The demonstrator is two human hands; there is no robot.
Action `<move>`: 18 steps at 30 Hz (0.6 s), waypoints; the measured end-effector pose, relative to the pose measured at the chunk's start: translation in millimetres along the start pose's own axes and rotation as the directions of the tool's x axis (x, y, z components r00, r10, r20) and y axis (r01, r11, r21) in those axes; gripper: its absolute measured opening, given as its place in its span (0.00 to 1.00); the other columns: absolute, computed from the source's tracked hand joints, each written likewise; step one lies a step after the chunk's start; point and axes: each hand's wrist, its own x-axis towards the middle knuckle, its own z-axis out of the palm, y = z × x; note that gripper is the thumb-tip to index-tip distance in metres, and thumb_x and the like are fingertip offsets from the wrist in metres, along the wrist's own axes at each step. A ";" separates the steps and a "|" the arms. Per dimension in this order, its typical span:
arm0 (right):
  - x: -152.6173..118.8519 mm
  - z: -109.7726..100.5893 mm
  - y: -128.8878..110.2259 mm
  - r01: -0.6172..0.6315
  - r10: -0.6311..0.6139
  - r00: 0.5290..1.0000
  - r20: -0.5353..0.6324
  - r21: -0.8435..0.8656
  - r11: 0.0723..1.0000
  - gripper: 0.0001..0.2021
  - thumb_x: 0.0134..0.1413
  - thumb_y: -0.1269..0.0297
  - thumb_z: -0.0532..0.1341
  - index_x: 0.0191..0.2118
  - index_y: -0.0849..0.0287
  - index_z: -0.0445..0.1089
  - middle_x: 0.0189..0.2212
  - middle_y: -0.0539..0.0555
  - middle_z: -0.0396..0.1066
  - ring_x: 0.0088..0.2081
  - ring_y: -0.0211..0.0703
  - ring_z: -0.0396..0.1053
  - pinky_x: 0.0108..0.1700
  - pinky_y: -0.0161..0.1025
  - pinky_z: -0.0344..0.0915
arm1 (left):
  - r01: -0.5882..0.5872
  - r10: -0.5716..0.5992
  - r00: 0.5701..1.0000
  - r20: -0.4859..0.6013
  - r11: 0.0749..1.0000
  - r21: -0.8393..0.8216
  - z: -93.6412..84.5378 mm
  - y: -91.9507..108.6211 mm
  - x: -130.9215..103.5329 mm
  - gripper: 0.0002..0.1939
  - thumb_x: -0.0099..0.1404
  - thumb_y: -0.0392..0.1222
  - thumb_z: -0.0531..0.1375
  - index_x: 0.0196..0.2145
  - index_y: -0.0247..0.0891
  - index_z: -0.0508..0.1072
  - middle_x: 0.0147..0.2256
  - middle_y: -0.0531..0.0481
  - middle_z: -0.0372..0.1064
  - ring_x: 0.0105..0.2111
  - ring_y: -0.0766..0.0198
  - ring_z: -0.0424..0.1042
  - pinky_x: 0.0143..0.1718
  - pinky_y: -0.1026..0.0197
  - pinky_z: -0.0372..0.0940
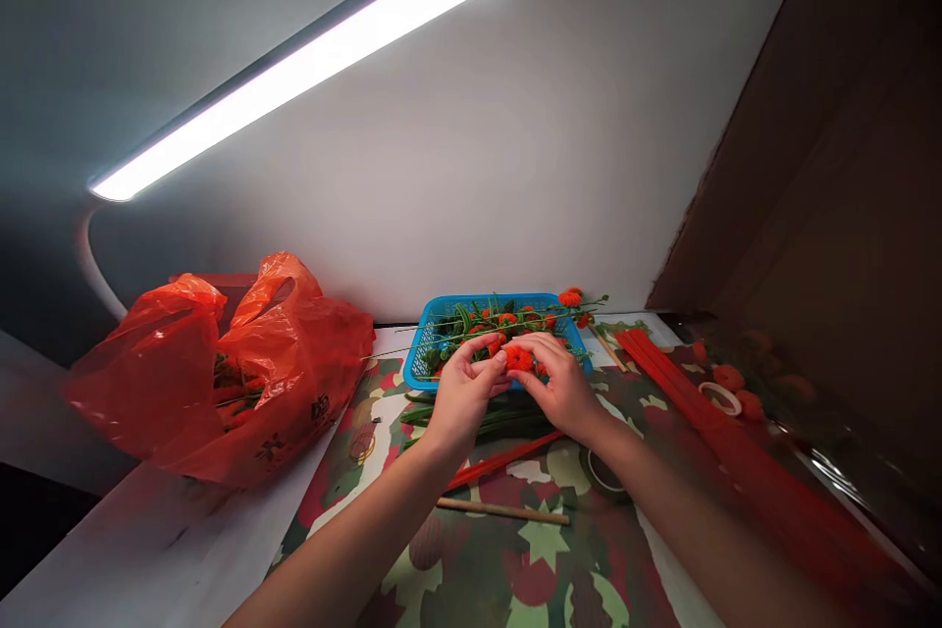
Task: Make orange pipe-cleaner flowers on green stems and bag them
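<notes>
head view, looking down at two bare forearms reaching forward over a tabletop (545, 559) with a camouflage-patterned cover. left hand (462, 392) and right hand (563, 388) meeting just in front of a blue basket (431, 339), fingers of both pinched together on a small orange flower (519, 358) held between them. left fingers (487, 349) curled onto the flower's left side, right fingers (534, 345) wrapped over its top and right side. basket standing against the wall, filled with more orange flowers on thin green stems (507, 319), a few heads poking over the far right corner. green stems (478, 417) lying flat on the tabletop under the hands, partly hidden by them. thin red stick (507, 456) slanting below the wrists, pale wooden stick (500, 510) lying nearer, between the forearms. long bundle of red strips (684, 402) running along the right side, blurred toward the near edge. white ring (721, 397), possibly tape, just beside that bundle, with a few orange blobs near it too blurred to tell. crumpled red bag (221, 373) sitting at left on a white ledge, something green and red showing in its mouth. lit strip lamp (316, 54) slanting overhead across the pale wall.
</notes>
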 end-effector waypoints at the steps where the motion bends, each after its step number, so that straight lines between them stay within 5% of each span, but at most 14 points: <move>1: -0.5 0.5 0.1 0.005 -0.005 1.000 -0.001 -0.005 1.000 0.08 0.57 0.67 0.59 0.43 0.56 0.69 0.41 0.57 0.73 0.46 0.50 0.68 0.49 0.50 0.64 | -0.003 0.003 1.000 0.001 1.000 -0.001 0.0 -0.4 0.3 0.32 0.44 0.49 0.71 0.45 0.34 0.68 0.22 0.53 0.74 0.24 0.66 0.73 0.31 0.66 0.66; 18: -5.4 2.6 5.5 0.132 -0.126 0.991 0.045 -0.194 0.972 0.09 0.58 0.69 0.54 0.44 0.59 0.65 0.43 0.60 0.71 0.49 0.52 0.64 0.50 0.49 0.59 | -0.015 0.014 1.000 0.005 0.997 0.079 0.4 -4.3 -0.1 0.22 0.50 0.48 0.67 0.41 0.35 0.70 0.29 0.51 0.74 0.30 0.66 0.70 0.36 0.64 0.65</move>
